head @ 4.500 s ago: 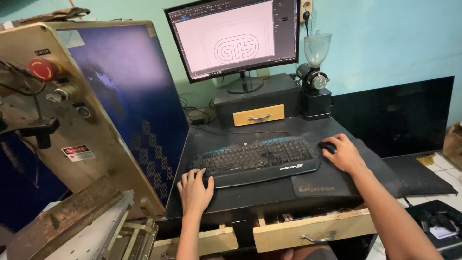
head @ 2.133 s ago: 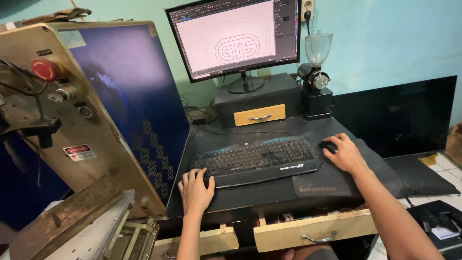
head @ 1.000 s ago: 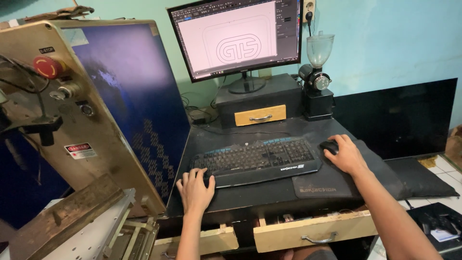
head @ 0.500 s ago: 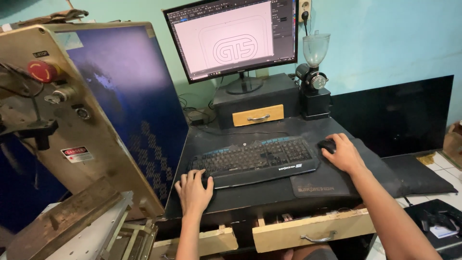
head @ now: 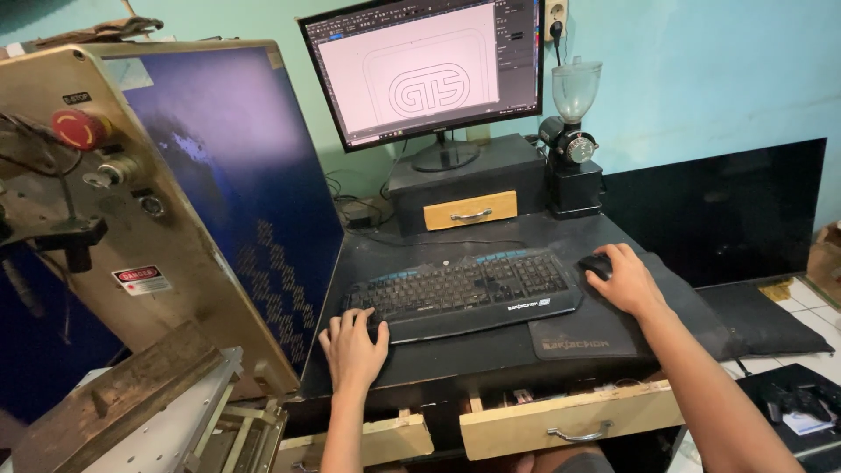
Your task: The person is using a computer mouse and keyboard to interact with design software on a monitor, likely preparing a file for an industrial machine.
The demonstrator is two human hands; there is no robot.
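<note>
Our right hand cupped the black mouse at centre right; our left hand lay fingers spread on the keyboard corner, lower centre. We judged a stray keypress could alter the drawing on the monitor.

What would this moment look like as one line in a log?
left hand: fingers on black keyboard left edge | right hand: covering black mouse | flat monitor: line drawing shown | wooden drawers: slightly open
</note>
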